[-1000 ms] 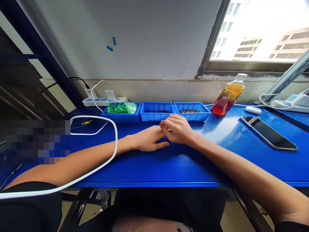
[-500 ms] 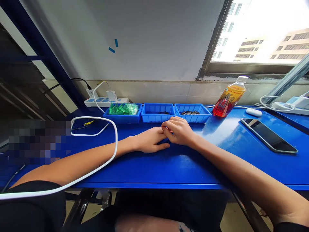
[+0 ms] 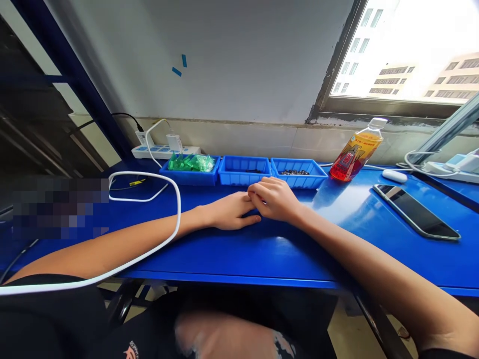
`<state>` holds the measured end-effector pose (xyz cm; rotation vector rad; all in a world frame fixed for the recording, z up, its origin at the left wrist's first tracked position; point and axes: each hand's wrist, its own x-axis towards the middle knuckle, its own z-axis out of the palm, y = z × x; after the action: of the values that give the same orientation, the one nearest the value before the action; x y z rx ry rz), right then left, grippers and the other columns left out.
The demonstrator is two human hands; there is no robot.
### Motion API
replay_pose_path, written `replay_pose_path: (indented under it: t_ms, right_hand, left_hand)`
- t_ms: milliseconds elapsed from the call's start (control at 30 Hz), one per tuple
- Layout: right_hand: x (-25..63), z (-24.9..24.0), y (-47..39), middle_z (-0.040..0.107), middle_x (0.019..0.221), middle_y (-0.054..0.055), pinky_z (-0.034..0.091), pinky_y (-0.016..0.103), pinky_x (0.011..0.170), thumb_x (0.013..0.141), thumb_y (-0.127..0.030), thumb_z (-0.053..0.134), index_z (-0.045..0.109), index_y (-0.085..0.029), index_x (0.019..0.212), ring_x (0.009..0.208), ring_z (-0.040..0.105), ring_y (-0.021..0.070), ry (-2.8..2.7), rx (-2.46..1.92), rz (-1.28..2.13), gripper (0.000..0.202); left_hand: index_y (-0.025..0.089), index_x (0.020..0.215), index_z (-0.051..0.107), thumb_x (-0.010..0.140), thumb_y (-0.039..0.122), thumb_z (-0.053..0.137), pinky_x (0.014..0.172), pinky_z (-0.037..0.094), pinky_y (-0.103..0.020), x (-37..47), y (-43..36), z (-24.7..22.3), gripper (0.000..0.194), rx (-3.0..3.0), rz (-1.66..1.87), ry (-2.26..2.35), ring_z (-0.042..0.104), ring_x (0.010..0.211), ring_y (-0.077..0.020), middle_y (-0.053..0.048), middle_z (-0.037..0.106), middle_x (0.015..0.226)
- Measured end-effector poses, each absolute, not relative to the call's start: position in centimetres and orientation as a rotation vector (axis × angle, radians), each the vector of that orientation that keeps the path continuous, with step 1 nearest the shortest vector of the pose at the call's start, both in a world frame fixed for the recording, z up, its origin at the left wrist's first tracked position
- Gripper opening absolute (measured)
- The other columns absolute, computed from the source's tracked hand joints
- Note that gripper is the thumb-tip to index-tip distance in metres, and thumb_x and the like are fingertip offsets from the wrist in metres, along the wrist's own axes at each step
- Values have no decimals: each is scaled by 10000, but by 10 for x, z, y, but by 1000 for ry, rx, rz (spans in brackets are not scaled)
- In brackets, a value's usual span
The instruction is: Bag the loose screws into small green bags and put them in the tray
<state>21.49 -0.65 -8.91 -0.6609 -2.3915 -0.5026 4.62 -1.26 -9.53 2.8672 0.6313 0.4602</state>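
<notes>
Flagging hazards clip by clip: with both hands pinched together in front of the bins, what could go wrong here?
Whatever the left hand and right hand pinch between them is hidden and likely tiny; it might slip onto the table and roll off. The white cable crosses the left forearm and could snag. The tilted bottle may topple toward the phone.

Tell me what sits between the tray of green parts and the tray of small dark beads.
A third blue tray sits between the green-parts tray and the bead tray, holding only a few dark pieces, in the head view.
</notes>
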Motion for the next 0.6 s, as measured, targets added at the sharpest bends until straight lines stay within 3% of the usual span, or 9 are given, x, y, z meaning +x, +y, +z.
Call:
replay_pose_path:
  t_ms: [600]
  right_hand:
    - [208,-75,-15,665,812,72,350,260,667,900,-188,377,607,-152,850,762,581,177,-2647,-1043,-326,238]
  left_hand:
    - [124,1096,584,900,185,414,959,434,-331,44,-11,-94,266,2868,308,746,558,1070,-215,-111,604,1170]
